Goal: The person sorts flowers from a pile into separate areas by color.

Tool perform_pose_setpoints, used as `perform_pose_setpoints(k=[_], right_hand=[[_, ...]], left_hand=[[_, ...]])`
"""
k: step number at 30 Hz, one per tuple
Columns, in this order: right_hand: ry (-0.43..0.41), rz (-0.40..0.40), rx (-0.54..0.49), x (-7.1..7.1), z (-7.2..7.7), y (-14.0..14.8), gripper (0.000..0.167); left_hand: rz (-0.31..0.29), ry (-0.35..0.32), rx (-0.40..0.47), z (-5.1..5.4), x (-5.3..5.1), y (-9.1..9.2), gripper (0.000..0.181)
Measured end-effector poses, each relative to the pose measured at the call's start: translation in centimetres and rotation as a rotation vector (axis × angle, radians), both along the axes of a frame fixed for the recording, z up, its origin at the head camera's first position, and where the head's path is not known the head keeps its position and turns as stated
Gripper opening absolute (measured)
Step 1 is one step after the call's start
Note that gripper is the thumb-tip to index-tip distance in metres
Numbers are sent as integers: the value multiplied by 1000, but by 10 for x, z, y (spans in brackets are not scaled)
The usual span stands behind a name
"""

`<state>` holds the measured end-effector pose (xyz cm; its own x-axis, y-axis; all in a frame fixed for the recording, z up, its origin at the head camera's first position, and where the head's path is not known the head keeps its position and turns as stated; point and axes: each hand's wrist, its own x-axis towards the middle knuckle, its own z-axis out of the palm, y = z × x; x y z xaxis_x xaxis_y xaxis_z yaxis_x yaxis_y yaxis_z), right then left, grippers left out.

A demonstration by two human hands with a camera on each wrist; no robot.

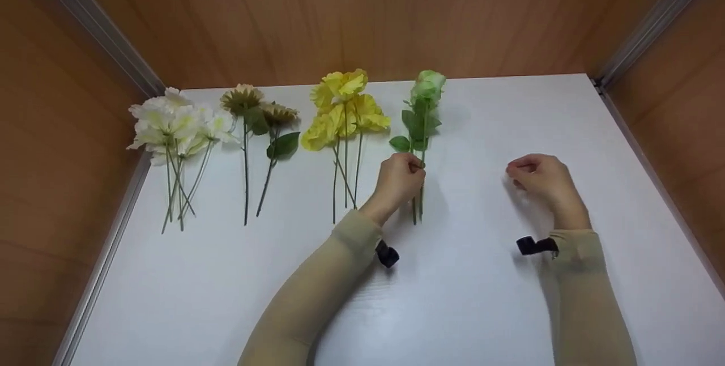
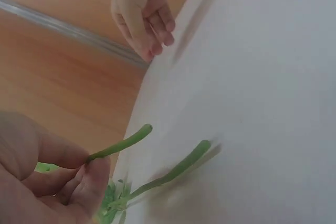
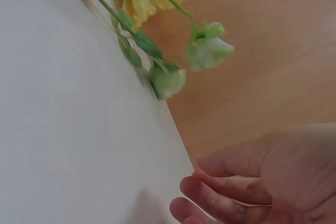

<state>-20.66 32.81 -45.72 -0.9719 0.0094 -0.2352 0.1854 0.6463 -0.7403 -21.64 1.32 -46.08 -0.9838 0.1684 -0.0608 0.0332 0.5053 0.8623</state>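
Between thumb and fingers, my left hand [image 1: 399, 182] pinches the stem of a green rose [image 1: 429, 87]. In the left wrist view, the held stem [image 2: 123, 145] rises clear of the table, while a second green stem [image 2: 178, 170] lies on the surface below it. Two pale green blooms show in the right wrist view: the raised rose [image 3: 207, 51] and another rose [image 3: 168, 80] lying at the table's far edge. Off to the right, my right hand [image 1: 544, 182] hovers over the table with loosely bent fingers and nothing in them.
Left of the green roses lie yellow flowers [image 1: 345, 111], two brownish daisy-like flowers [image 1: 242, 98] and a bunch of white flowers [image 1: 170, 122], stems toward me. Wooden panels [image 1: 362, 20] wall the white table [image 1: 464, 298] at the back and sides.
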Motion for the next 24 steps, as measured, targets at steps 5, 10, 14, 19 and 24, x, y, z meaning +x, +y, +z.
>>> perform_pose_setpoints(k=[5, 10, 14, 19, 24], right_hand=[[-17, -91, -6, -1, 2, 36, 50], [34, -121, 49, 6, 5, 56, 52], [81, -54, 178, 14, 6, 66, 48], [167, 39, 272, 19, 9, 69, 45], [421, 208, 317, 32, 11, 62, 43]], left_hand=[[-38, 47, -161, -15, -9, 21, 16], [-70, 50, -297, -16, -13, 38, 26], [-96, 82, -364, -13, -14, 46, 21], [-143, 101, -367, 6, -10, 36, 16], [-215, 280, -348, 22, 4, -12, 23]])
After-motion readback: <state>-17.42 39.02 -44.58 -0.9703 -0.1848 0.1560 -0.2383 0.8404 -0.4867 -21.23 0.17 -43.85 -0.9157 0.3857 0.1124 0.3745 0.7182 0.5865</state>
